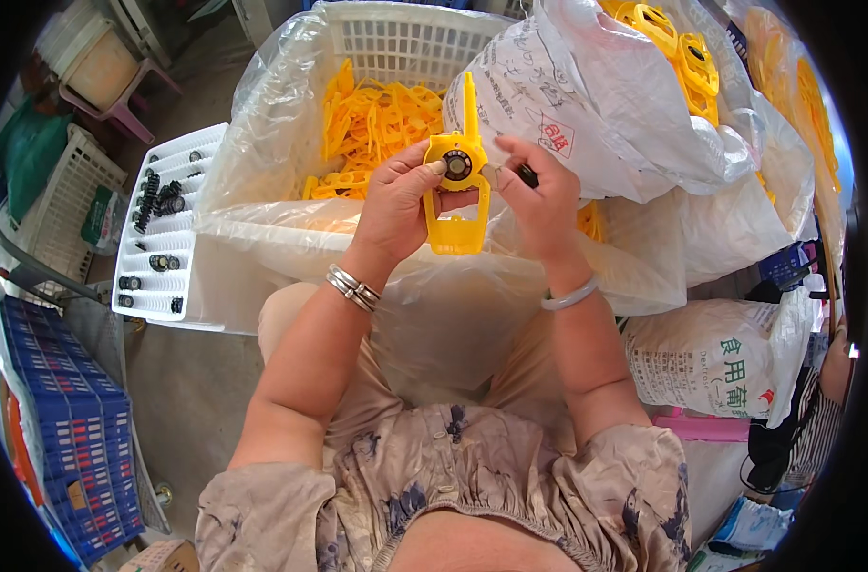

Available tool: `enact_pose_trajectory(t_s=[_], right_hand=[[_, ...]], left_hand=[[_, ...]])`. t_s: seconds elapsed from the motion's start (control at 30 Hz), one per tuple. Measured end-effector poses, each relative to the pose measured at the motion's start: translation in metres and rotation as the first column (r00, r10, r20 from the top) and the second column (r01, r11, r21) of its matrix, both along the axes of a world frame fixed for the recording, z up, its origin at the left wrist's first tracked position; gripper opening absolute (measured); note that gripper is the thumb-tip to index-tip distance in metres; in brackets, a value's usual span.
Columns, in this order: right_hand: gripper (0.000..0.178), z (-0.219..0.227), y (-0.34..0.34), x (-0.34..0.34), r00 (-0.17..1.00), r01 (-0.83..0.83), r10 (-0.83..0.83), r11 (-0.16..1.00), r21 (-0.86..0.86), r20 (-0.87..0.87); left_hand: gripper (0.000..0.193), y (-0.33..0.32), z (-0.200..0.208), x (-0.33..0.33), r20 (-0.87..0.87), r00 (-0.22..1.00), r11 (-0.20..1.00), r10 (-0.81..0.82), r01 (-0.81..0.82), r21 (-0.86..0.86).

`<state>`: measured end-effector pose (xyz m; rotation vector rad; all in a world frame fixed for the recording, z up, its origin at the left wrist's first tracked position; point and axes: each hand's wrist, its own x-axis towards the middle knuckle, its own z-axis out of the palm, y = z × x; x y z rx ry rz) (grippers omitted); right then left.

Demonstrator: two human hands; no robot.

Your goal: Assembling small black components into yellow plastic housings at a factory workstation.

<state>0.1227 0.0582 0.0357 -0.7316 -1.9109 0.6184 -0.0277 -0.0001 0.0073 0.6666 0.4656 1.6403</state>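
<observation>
as two hands (396, 205) flank one yellow frame (458, 243), one white tray (179, 234)

The yellow plastic frame (466, 144) stands nearly upright, narrow arm (470, 105) toward twelve o'clock, open loop (456, 238) at six, black-ringed disc (457, 165) mid-body, small black piece (527, 175) toward three.

Over the near side of the white crate (401, 40), the left hand (394, 212) holds a yellow frame (470, 146) — the right hand (544, 200) has a small black piece (527, 175). Inside the crate lie yellow parts (377, 124); to its left is a white tray (183, 234) — to its right, a white sack (625, 124).
</observation>
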Motion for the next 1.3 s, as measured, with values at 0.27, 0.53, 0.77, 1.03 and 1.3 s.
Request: enact_pose_trajectory(t_s=[0.27,0.53,0.77,1.03,1.3], right_hand=[[0.014,0.003,0.002,0.004,0.963,-0.265,0.196,0.804,-0.532,-0.184],[0.011,0.003,0.000,0.005,0.971,-0.239,0.211,0.857,-0.457,-0.112],[0.008,0.003,-0.004,0.001,0.947,-0.314,0.214,0.777,-0.546,-0.240],[0.007,0.005,-0.009,0.005,0.951,-0.304,0.234,0.821,-0.484,-0.201],[0.009,0.001,-0.009,0.002,0.949,-0.301,0.234,0.874,-0.381,-0.212]], left_hand=[[0.024,-0.005,0.006,0.003,-0.273,0.962,1.000,-0.012,0.005,-0.026],[0.021,-0.012,0.009,0.008,-0.526,0.835,0.987,0.161,-0.131,0.094],[0.027,-0.013,0.005,0.005,-0.541,0.818,0.979,0.198,-0.141,0.146],[0.025,-0.016,0.008,0.004,-0.446,0.887,0.990,0.118,-0.069,0.125],[0.022,-0.015,0.010,0.006,-0.382,0.916,0.991,0.124,-0.097,0.089]])
